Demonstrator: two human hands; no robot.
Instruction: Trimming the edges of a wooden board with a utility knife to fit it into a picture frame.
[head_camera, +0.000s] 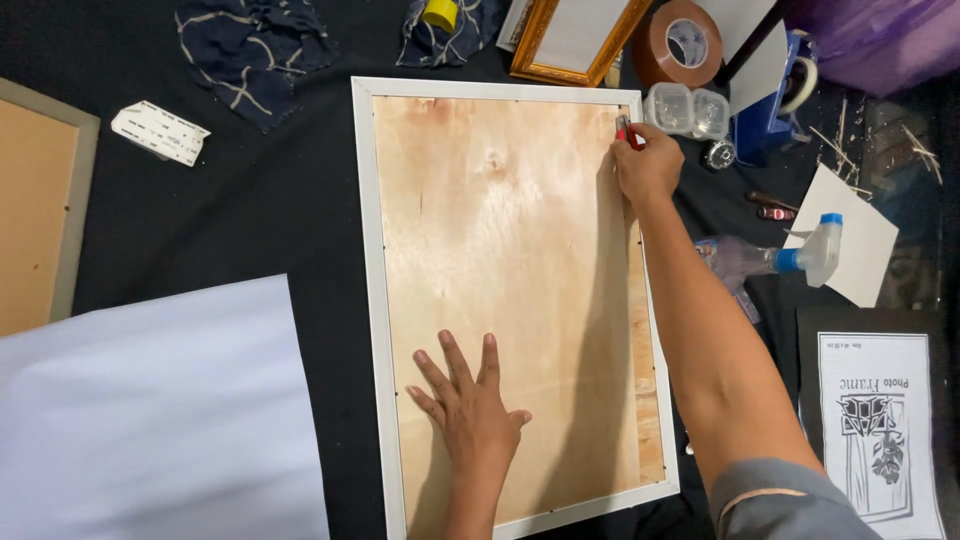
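Note:
A large white picture frame (368, 250) lies face down on the black table, its plywood backing board (510, 260) facing up. My left hand (470, 405) lies flat with fingers spread on the lower part of the board. My right hand (648, 165) is at the frame's upper right inner edge, closed around a small red tool (624, 130) whose tip meets the board's edge.
A big white sheet (150, 420) lies at lower left, a brown-backed frame (40, 200) at far left. A gold frame (575, 40), brown tape roll (680, 40), clear plastic boxes (688, 108), spray bottle (790, 258) and printed paper (878, 430) crowd the right side.

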